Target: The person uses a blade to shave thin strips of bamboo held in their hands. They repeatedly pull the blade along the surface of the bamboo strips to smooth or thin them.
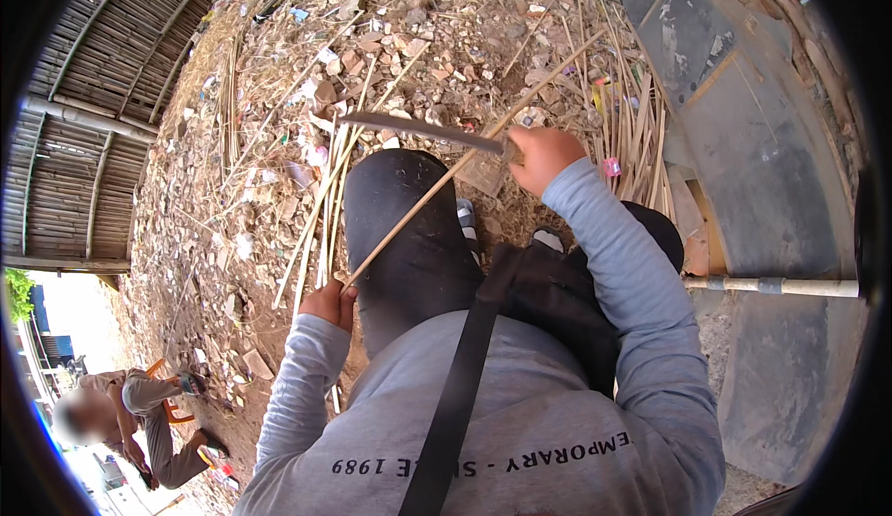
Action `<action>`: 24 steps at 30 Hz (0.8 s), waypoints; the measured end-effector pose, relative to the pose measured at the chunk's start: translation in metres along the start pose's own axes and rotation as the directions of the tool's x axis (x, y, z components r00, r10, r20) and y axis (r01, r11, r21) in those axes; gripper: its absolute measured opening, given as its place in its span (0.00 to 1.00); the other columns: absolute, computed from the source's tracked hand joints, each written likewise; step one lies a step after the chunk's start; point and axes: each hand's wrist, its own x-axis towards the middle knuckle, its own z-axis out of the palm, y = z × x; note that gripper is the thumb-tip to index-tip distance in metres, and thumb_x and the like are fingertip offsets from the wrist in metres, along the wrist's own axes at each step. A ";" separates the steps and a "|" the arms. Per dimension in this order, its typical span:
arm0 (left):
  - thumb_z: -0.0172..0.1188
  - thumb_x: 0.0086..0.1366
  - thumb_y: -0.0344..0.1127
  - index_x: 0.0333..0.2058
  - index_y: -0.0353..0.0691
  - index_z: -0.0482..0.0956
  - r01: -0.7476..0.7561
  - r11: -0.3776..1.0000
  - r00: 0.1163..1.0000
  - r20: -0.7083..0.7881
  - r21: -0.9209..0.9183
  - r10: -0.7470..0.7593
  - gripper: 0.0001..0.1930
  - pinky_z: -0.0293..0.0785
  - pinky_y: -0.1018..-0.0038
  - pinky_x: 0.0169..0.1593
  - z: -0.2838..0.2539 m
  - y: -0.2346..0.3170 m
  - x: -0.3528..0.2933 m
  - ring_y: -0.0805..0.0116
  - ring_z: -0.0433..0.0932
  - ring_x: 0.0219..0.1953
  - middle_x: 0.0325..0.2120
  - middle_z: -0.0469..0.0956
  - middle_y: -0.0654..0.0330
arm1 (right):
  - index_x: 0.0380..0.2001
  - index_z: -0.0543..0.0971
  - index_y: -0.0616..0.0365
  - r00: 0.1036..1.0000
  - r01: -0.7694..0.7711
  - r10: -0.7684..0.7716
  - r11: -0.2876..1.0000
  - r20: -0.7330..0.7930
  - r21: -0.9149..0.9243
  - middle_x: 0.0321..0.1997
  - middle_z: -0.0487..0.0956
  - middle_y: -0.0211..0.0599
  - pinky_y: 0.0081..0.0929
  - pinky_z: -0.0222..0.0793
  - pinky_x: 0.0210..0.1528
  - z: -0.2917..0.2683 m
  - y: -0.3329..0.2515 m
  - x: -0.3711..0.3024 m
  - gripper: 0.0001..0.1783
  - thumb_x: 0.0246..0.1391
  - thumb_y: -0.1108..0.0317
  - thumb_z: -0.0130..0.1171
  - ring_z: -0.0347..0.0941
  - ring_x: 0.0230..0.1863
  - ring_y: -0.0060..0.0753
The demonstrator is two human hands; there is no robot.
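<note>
A long, thin bamboo strip (409, 222) slants across my lap from lower left up to the far right. Its near end is closed in my left hand (327, 304), beside my left thigh. My right hand (546, 157) is wrapped round the handle of a machete (418, 128), above my right knee. The long dark blade points left and crosses the strip near the handle; whether it bites into the bamboo I cannot tell. Most of the handle is hidden by my fingers.
Bamboo strips (332, 202) lie left of my left knee, and more strips (641, 135) lie to the right. Rubble and straw (251, 135) cover the ground. Dark panels (771, 172) stand at right, a bamboo wall (102, 61) at left. A person (153, 414) sits at lower left.
</note>
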 end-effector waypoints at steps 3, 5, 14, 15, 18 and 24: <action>0.50 0.68 0.45 0.29 0.34 0.71 -0.011 0.999 1.000 0.021 0.039 0.011 0.18 0.70 0.50 0.33 0.000 -0.002 0.007 0.37 0.76 0.29 0.23 0.76 0.40 | 0.35 0.75 0.55 0.999 0.031 -0.030 0.999 0.013 -0.044 0.27 0.78 0.47 0.45 0.72 0.35 0.005 -0.007 -0.001 0.16 0.43 0.63 0.64 0.77 0.33 0.54; 0.50 0.68 0.46 0.29 0.35 0.71 -0.041 0.999 0.999 0.018 0.027 0.041 0.18 0.71 0.50 0.33 0.004 -0.006 0.010 0.37 0.76 0.29 0.23 0.76 0.40 | 0.35 0.75 0.56 0.997 -0.083 0.083 0.996 0.006 0.035 0.26 0.78 0.48 0.45 0.72 0.35 0.010 0.006 0.004 0.16 0.43 0.63 0.64 0.77 0.32 0.54; 0.50 0.68 0.47 0.29 0.35 0.71 -0.042 0.999 0.999 0.024 0.019 0.041 0.18 0.70 0.49 0.31 0.006 -0.008 0.010 0.35 0.75 0.27 0.19 0.74 0.38 | 0.32 0.74 0.57 0.999 -0.021 0.020 1.000 0.033 0.014 0.24 0.77 0.48 0.48 0.72 0.35 0.012 0.006 -0.003 0.14 0.43 0.63 0.63 0.76 0.31 0.56; 0.50 0.68 0.47 0.29 0.36 0.72 -0.062 0.998 0.998 0.001 -0.022 0.062 0.19 0.70 0.49 0.31 0.006 -0.007 0.012 0.35 0.75 0.27 0.20 0.75 0.38 | 0.33 0.74 0.56 0.997 -0.060 0.057 0.996 0.045 0.064 0.27 0.78 0.47 0.47 0.72 0.35 0.013 0.012 0.002 0.14 0.43 0.64 0.62 0.76 0.32 0.55; 0.49 0.68 0.48 0.29 0.36 0.71 -0.103 0.994 0.993 -0.053 -0.021 0.102 0.19 0.70 0.49 0.30 0.013 -0.007 0.014 0.35 0.75 0.27 0.20 0.75 0.39 | 0.33 0.75 0.56 0.989 -0.146 0.147 0.986 -0.011 0.075 0.26 0.78 0.46 0.46 0.72 0.34 0.024 0.011 0.006 0.14 0.42 0.63 0.63 0.76 0.31 0.54; 0.48 0.69 0.49 0.29 0.36 0.71 -0.124 0.992 0.990 -0.065 -0.004 0.123 0.20 0.71 0.49 0.30 0.019 -0.017 0.009 0.36 0.76 0.26 0.20 0.76 0.41 | 0.37 0.78 0.56 0.999 0.024 -0.021 0.995 0.034 -0.097 0.27 0.79 0.50 0.46 0.73 0.36 0.012 -0.015 -0.006 0.17 0.42 0.62 0.64 0.77 0.32 0.54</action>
